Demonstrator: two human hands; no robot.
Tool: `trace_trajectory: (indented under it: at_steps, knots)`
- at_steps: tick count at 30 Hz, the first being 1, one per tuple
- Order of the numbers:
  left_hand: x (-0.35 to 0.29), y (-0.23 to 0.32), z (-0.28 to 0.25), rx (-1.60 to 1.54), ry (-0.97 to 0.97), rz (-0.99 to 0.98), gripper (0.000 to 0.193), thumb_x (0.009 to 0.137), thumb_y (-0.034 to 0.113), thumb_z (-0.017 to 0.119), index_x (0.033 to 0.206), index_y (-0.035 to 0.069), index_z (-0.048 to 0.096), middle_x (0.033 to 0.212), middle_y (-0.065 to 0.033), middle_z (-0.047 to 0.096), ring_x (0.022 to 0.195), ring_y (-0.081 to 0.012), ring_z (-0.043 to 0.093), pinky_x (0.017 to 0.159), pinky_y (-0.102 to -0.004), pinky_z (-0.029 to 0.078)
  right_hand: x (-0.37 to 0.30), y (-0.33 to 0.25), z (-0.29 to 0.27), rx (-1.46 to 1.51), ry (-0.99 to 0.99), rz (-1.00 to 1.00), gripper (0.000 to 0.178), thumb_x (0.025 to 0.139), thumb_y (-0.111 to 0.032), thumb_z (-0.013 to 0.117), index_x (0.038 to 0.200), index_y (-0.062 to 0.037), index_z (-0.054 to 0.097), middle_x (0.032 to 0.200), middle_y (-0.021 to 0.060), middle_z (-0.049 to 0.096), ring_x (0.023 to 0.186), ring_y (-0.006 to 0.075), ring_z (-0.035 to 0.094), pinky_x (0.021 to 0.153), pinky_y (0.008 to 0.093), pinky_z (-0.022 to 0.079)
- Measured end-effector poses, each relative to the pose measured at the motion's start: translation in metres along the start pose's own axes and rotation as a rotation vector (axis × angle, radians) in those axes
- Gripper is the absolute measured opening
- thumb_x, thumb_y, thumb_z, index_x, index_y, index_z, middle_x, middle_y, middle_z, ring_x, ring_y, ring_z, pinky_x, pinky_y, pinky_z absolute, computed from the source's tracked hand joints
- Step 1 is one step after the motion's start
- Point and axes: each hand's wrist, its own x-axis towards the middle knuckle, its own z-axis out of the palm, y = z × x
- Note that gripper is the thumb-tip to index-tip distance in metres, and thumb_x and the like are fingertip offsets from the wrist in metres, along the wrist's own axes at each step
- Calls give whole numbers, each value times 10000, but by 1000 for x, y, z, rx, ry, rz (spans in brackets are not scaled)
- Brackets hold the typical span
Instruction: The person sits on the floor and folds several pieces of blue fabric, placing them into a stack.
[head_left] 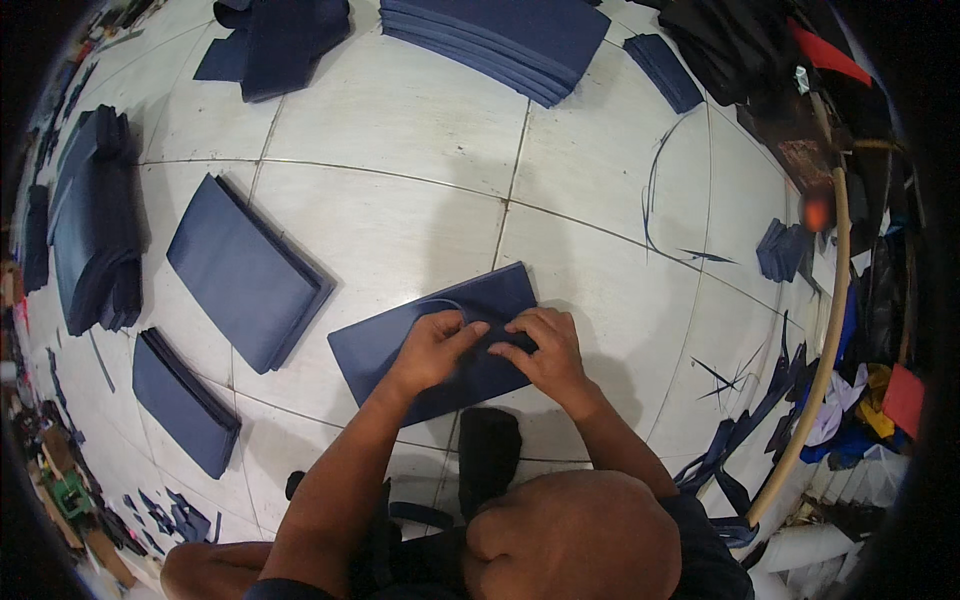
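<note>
A dark blue rectangular panel of sheet material (505,290) lies at a slant on the tiled floor in front of me. Over its middle, my left hand (432,350) is closed, with its fingers curled and its thumb pointing right. A thin blue strip (440,302) arcs above the left fingers and appears to be pinched in them. Just to the right, my right hand (550,350) hovers at the panel with thumb and bent fingers apart. Nothing shows between them. The hands face each other across a small gap, and my forearms cover the panel's near edge.
Blue stacks stand to the left (245,275), lower left (185,405), far left (95,220) and at the back (500,40). Thin offcuts (725,378) litter the right floor beside a curved wooden pole (830,330). My knee (575,535) is close below.
</note>
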Motion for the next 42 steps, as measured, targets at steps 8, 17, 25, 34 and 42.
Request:
trace_trajectory:
  at_steps: [8, 17, 25, 34, 42]
  knots:
    - [-2, 10, 0, -8, -5, -42, 391, 961, 302, 690, 694, 48, 557, 641, 44, 477, 628, -71, 415, 544, -295, 363, 22, 7, -5, 309, -64, 466, 207, 907, -260, 714, 888, -54, 705, 804, 98, 674, 824, 281, 619, 803, 415, 452]
    - [-2, 8, 1, -30, -2, -66, 374, 962, 296, 688, 695, 58, 579, 640, 51, 476, 623, -63, 410, 542, -281, 358, -5, 1, -1, -38, 190, 33, 240, 826, -268, 795, 970, -102, 696, 1005, 81, 642, 885, 255, 594, 770, 397, 429]
    - [-1, 2, 0, -4, 13, 15, 392, 961, 303, 687, 692, 43, 573, 630, 40, 452, 620, -79, 407, 540, -297, 354, 18, 7, -9, 259, -148, 369, 222, 897, -282, 716, 919, -61, 719, 871, 88, 689, 921, 284, 622, 835, 422, 434]
    - [-1, 6, 0, 8, 6, -58, 388, 961, 311, 686, 708, 35, 582, 647, 29, 501, 636, -77, 429, 559, -288, 377, 1, -6, -2, -57, 169, 47, 221, 871, -286, 751, 991, -106, 702, 1013, 81, 647, 964, 271, 575, 814, 420, 433]
    - [-3, 18, -2, 3, -2, -35, 389, 964, 309, 678, 714, 22, 597, 647, 13, 530, 646, -80, 451, 565, -297, 391, 20, 6, -11, 206, -87, 279, 163, 872, -203, 740, 867, -41, 722, 826, 102, 674, 810, 265, 613, 767, 396, 446]
